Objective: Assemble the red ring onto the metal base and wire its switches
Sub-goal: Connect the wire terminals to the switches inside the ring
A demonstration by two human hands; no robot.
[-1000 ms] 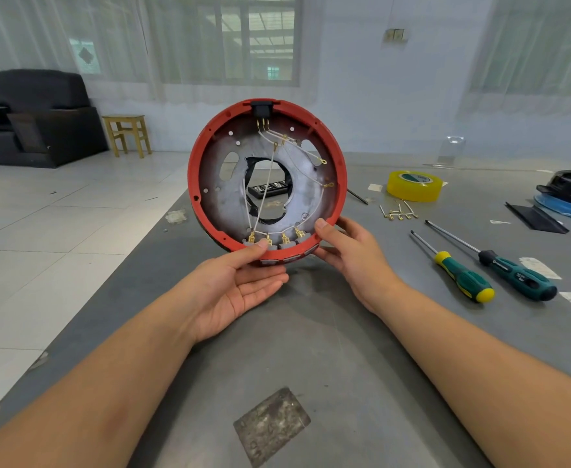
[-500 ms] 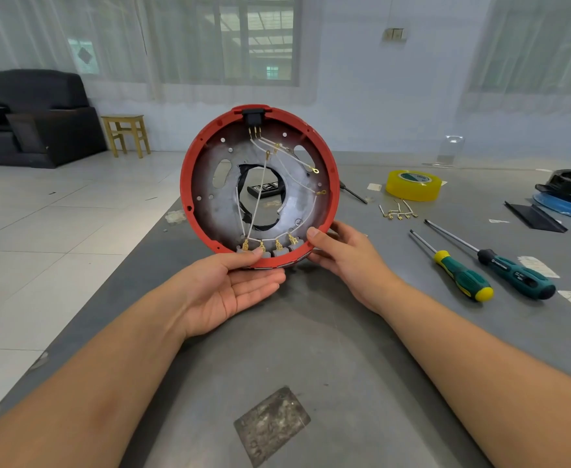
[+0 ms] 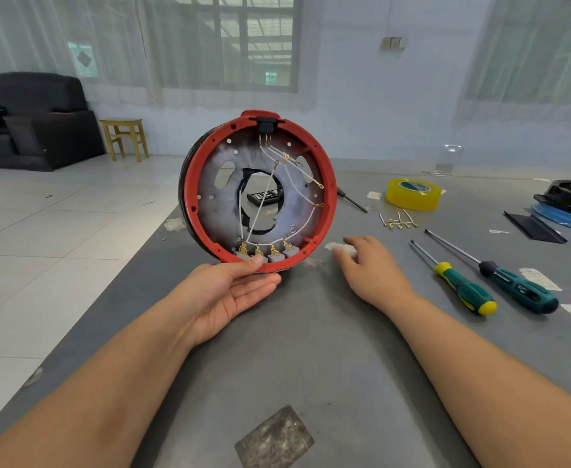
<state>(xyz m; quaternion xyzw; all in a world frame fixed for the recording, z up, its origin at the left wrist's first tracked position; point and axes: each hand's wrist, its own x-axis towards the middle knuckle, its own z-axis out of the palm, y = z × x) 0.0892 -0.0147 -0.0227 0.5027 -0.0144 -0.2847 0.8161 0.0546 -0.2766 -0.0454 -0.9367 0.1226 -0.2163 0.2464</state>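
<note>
The right hand (image 3: 370, 268) has let go, open over the table (image 3: 328, 349); the left hand (image 3: 230, 292) alone grips the red ring (image 3: 328, 204) upright.

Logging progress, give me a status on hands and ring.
Left hand holds red ring upright by its bottom edge. Right hand off it, open above table. Switches wired. Nothing in the way.

The left hand (image 3: 233, 292) props the red ring (image 3: 326, 184) up on edge on the counter (image 3: 328, 366), thumb pressed at its lower rim just by the switches (image 3: 265, 253). White wires (image 3: 260, 204) cross the metal base (image 3: 216, 211) inside. The right hand (image 3: 366, 268) lies apart from the ring, fingers loose, perhaps touching the counter. Beyond it lie two screwdrivers (image 3: 463, 288).
</note>
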